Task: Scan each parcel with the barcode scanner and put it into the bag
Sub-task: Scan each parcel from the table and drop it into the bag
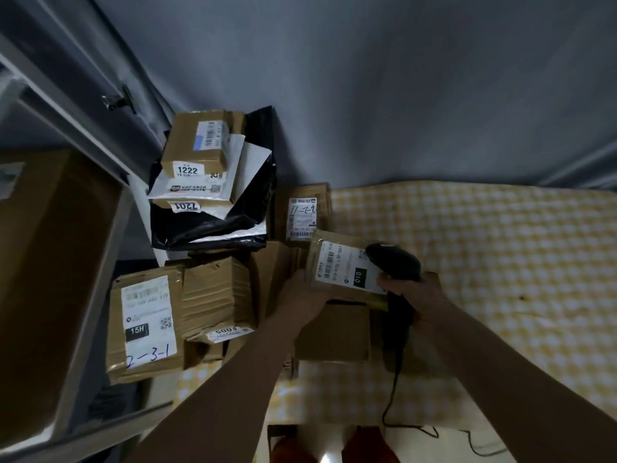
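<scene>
My left hand (302, 297) grips the left edge of a flat brown parcel (337, 262) whose white label reads 010. My right hand (412, 294) holds a black barcode scanner (394, 262) by its handle, its head over the right side of that label. The scanner's cable (390, 402) hangs down toward the floor. Under the held parcel lie other brown boxes (334, 332). No bag opening is plainly visible; black plastic (207, 228) lies under the parcels at the back left.
A stack of parcels marked 1222 (193, 145) stands at the back left. Boxes marked 15H (147, 324) and 5003 (217, 295) sit at the left. A yellow checked cloth (484, 262) covers the table. A metal shelf (83, 262) with a large carton stands far left.
</scene>
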`<state>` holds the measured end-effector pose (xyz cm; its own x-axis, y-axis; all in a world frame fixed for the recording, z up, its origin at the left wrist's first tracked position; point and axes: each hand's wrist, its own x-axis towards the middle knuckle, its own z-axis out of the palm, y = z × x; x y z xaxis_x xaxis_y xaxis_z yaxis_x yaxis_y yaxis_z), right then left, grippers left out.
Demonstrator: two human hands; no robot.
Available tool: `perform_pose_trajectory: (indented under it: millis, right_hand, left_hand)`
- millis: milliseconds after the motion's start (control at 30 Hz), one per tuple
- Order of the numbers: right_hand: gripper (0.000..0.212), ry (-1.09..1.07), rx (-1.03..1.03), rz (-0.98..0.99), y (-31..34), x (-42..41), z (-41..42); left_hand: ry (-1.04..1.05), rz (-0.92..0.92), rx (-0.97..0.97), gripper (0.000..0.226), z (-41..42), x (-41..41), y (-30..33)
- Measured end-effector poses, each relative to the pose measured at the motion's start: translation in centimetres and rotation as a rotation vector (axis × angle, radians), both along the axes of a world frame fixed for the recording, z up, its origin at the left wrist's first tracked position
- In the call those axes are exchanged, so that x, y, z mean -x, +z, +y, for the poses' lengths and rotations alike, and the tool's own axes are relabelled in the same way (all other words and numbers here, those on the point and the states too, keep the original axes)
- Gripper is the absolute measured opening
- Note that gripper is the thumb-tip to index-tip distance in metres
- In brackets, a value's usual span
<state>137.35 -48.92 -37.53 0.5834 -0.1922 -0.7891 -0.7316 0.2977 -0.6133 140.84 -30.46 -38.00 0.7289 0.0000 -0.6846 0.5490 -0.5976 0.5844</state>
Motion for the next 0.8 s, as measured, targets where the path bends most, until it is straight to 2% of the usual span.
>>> perform_pose_trajectory:
  millis: [100, 233, 300, 400, 467, 500, 600, 700, 800]
  right_hand:
    - [0.033, -0.073, -0.011, -0.031, 2.2, 1.0, -0.4]
    - [0.026, -0.153, -0.047, -0.132, 6.0, 2.9, 0.2]
    - [0.025, -0.168, -0.042, -0.166, 7.6, 3.8, 1.2]
    - [0.026, -0.193, -0.015, -0.208, 9.4, 5.0, 3.1]
    - [0.018, -0.204, -0.01, -0.231, 10.7, 6.0, 4.3]
    - [0.015, -0.204, 0.007, -0.247, 11.3, 6.4, 4.8]
    - [0.017, -0.182, 0.087, -0.292, 13.2, 7.4, 6.5]
    - [0.023, -0.137, 0.15, -0.32, 15.4, 7.8, 8.4]
    - [0.018, -0.083, 0.226, -0.366, 17.4, 8.2, 10.3]
  left_hand:
    - [0.021, -0.087, 0.11, 0.054, -0.3, -0.2, 1.9]
    - [0.109, -0.213, 0.287, 0.057, -0.8, -0.9, 5.2]
    - [0.118, -0.241, 0.347, 0.052, -0.6, -1.3, 6.9]
    - [0.098, -0.31, 0.381, 0.029, 0.6, -1.7, 9.8]
    - [0.069, -0.33, 0.404, 0.027, 1.5, -1.7, 11.7]
    - [0.056, -0.318, 0.425, 0.032, 2.1, -1.6, 12.9]
    - [0.053, -0.245, 0.51, 0.077, 4.3, -1.7, 15.9]
    - [0.069, -0.168, 0.618, 0.076, 6.7, -2.3, 18.2]
    - [0.08, -0.202, 0.691, 0.09, 8.9, -3.0, 20.4]
